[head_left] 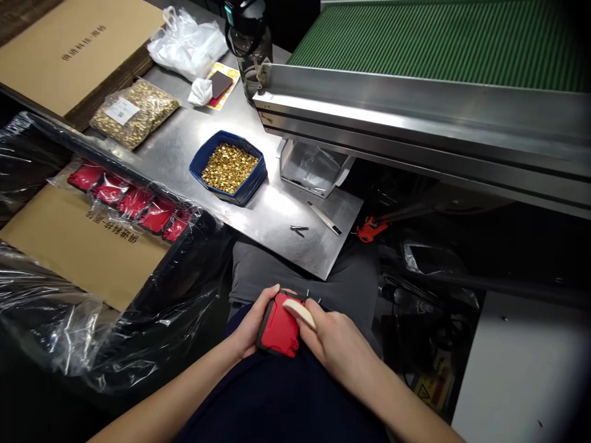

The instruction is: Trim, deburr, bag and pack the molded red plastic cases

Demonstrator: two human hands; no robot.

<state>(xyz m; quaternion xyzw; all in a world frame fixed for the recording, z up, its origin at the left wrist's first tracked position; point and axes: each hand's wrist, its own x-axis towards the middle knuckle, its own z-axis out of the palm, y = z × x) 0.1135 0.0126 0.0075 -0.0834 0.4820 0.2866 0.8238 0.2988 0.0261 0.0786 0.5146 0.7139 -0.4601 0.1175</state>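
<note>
Low in front of my body, my left hand (252, 326) is closed around a red plastic case (279, 329) with a black rim, gripping its left side. My right hand (335, 341) meets the case from the right. Between its thumb and forefinger it pinches a cream-coloured, round-ended tool (298, 311), which lies over the red face. The tool's exact kind does not show. Two thin metal tips stick up just beyond the right fingers; what they belong to is hidden.
On the metal table (286, 240) are a blue bin (258, 178) of small brass pieces, tweezers (324, 218), a small black tool (299, 231), and a bag of brass parts (148, 107). A green conveyor (438, 43) borders the right. More red cases (133, 200) sit in a plastic-lined box at left.
</note>
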